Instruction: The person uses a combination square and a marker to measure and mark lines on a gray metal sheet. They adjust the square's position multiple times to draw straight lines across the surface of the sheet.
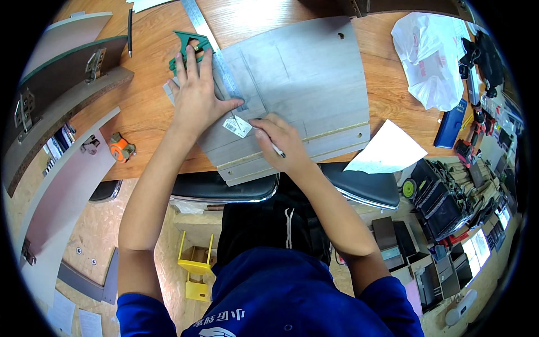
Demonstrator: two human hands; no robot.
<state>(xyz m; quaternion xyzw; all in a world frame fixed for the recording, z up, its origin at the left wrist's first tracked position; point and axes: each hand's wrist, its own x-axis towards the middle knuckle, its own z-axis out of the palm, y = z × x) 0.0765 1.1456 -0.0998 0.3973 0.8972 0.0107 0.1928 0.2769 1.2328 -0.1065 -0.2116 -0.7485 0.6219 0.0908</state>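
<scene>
A grey board (314, 73) lies on the wooden table, with thin lines on its face and a groove along its near edge. My left hand (196, 95) holds a green-headed combination square (188, 42) down, fingers spread over the head and thumb on the steel blade (226, 76). The blade lies across the board. Pinched in my right hand (283, 140) is a slim pen (278, 150), its tip side toward the blade's near end. Between the hands a white barcode label (237, 127) lies on the board. My right fingers hide part of the pen.
An orange tape measure (120, 147) sits at the table's left, near curved panels with hinges (95, 64). Right of the board are a white paper sheet (387, 149), a white plastic bag (429, 59) and a dark blue box (451, 124). Black stools (224, 186) stand under the near edge.
</scene>
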